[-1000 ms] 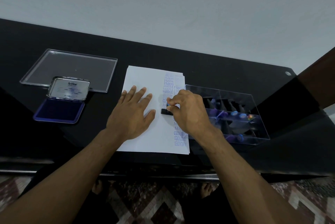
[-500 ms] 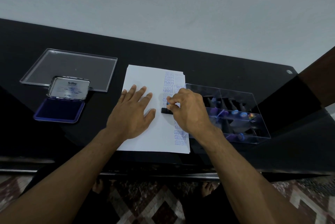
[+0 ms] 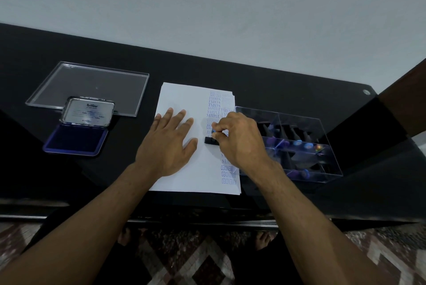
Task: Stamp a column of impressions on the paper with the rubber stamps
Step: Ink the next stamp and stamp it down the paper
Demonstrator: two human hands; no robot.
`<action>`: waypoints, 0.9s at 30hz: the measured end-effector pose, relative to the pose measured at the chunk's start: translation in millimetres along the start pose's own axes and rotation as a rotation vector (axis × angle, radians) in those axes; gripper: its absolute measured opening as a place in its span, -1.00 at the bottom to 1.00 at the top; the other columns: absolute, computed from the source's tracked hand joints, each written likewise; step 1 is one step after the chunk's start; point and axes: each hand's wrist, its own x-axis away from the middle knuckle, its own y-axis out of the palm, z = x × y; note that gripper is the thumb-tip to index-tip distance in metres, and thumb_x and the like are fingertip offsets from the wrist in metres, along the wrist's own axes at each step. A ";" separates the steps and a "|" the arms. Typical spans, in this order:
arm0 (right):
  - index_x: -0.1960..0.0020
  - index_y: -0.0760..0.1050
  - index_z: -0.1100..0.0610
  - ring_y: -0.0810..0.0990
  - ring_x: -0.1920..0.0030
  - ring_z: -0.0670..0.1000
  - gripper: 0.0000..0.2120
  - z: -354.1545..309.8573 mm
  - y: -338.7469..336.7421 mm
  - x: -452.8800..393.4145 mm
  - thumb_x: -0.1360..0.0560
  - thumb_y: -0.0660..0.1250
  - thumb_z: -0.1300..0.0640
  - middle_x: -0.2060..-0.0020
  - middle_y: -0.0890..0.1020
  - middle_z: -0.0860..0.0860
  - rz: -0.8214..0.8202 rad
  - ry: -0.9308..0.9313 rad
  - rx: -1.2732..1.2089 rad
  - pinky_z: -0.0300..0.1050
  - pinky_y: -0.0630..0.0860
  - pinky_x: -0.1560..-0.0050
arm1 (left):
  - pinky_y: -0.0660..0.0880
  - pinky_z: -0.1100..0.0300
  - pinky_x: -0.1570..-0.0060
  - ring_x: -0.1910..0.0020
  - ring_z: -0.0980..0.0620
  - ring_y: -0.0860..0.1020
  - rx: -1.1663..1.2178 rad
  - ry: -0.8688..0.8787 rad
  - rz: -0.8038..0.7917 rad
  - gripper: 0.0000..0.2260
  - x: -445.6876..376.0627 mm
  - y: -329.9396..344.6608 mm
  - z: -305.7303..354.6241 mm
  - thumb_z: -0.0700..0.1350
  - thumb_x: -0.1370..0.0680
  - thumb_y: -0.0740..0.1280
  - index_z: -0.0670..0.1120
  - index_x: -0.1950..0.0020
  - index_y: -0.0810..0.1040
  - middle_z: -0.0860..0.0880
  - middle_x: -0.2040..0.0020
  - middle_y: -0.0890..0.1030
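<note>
A stack of white paper (image 3: 184,98) lies on the black table, with columns of blue SAMPLE and AMENDED impressions (image 3: 214,109) down its right side. My left hand (image 3: 169,144) lies flat on the sheet with its fingers spread. My right hand (image 3: 239,139) pinches a black rubber stamp (image 3: 211,140) by its blue-topped handle, and the stamp's base sits on the paper in the middle of the printed column. Part of the column is hidden under my right hand.
An open blue ink pad (image 3: 76,138) with its lid up lies at the left. Behind it sits a clear flat lid (image 3: 92,84). A clear box (image 3: 299,146) holding several more stamps stands just right of the paper. The table's front edge runs below my wrists.
Both hands and the stamp stay almost where they were. The stamp remains pressed on the paper at the same spot in the column.
</note>
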 end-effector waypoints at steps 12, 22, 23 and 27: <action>0.04 0.68 0.03 0.61 0.24 -0.18 -0.87 3.4 -17.5 8.8 -0.43 0.51 0.19 0.14 0.68 -0.14 0.267 0.275 -0.454 -0.22 0.60 0.09 | -0.10 -0.08 -0.59 -0.64 -0.10 -0.04 0.020 0.006 -0.001 -0.32 0.8 -2.8 -0.1 0.31 -0.59 -0.14 0.01 -0.62 0.22 -0.04 -0.65 0.13; 0.09 0.62 0.05 0.70 0.27 -0.03 -0.87 9.3 -17.5 17.2 -0.45 0.41 0.26 0.25 0.70 -0.02 0.343 0.514 -0.747 0.02 0.64 0.16 | -0.07 -0.10 -0.60 -0.64 -0.10 -0.04 0.021 0.006 -0.005 -0.33 1.4 -2.5 -0.6 0.30 -0.60 -0.13 0.00 -0.62 0.22 -0.04 -0.65 0.13; 0.11 0.62 0.04 0.69 0.27 -0.02 -0.87 9.3 -17.6 16.9 -0.45 0.40 0.26 0.26 0.69 -0.01 0.343 0.519 -0.749 0.07 0.65 0.15 | -0.07 -0.10 -0.60 -0.64 -0.10 -0.04 0.020 0.007 -0.003 -0.33 1.5 -2.5 -0.6 0.30 -0.60 -0.13 0.00 -0.61 0.22 -0.04 -0.65 0.13; 0.13 0.60 0.04 0.69 0.28 0.00 -0.88 10.4 -17.7 16.5 -0.45 0.38 0.25 0.27 0.69 -0.01 0.332 0.532 -0.751 0.17 0.65 0.12 | -0.08 -0.09 -0.60 -0.64 -0.10 -0.05 0.016 0.005 -0.008 -0.33 1.3 -1.8 -0.8 0.30 -0.60 -0.13 0.00 -0.62 0.21 -0.04 -0.65 0.12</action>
